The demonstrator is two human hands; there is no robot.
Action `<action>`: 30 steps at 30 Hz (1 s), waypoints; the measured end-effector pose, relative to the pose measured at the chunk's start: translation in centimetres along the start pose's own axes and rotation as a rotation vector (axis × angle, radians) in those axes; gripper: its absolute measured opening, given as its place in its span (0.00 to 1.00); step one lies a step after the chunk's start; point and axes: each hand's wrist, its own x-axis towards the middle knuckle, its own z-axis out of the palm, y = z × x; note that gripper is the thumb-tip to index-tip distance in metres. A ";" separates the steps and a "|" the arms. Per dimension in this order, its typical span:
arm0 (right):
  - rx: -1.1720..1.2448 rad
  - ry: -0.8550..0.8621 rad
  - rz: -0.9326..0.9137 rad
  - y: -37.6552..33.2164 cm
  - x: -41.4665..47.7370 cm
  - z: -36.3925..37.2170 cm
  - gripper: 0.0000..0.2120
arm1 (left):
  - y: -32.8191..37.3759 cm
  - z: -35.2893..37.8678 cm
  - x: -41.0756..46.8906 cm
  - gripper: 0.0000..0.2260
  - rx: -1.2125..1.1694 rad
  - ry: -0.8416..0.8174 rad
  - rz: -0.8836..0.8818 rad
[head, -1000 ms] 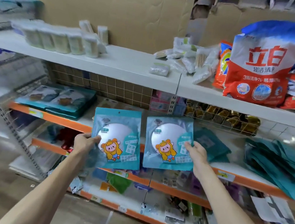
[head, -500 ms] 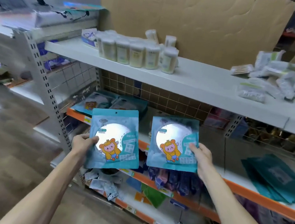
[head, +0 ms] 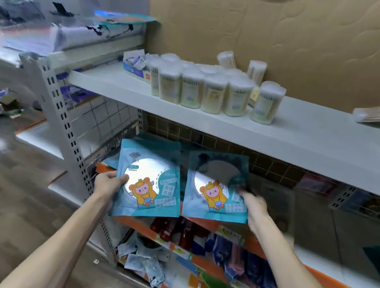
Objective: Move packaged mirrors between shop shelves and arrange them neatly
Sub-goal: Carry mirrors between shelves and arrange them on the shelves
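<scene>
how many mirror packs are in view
2 clearly: the left mirror pack in the left hand, the right mirror pack in the right hand, side by side. Teal edges behind the left one may be more, mostly hidden.

This is looking like a shop: a perforated steel upright [head: 65,121] is carrying a white upper shelf [head: 308,131] and lower boards with orange shelf edges [head: 335,284], where price labels [head: 227,234] are sticking along the front. Identical cotton-swab tubs [head: 191,90] are standing in rows as stock, small sachets [head: 147,265] are lying heaped on the bottom level, and dark packets [head: 236,257] are crowding side by side below the labels. A sealed teal mirror pack [head: 149,179] and a second mirror pack [head: 216,191], both in printed retail pouches, are being held up before the rack. Flattened cardboard [head: 296,36] is backing the shelving.
</scene>
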 end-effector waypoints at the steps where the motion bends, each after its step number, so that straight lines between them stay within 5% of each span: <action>1: 0.008 -0.008 0.019 -0.4 0.9 1.1 0.15 | 0.7 0.0 1.4 0.03 0.008 0.006 0.006; 20: -0.017 0.133 -0.024 -2.8 6.2 11.8 0.17 | 6.7 -0.1 18.5 0.10 0.195 -0.053 0.035; 24: 0.061 0.226 0.001 -2.8 4.6 14.0 0.10 | 8.0 -0.3 21.6 0.14 0.210 -0.101 0.041; 30: 0.076 0.332 -0.001 -2.6 3.9 16.4 0.18 | 9.3 -0.3 24.7 0.18 0.203 -0.210 0.083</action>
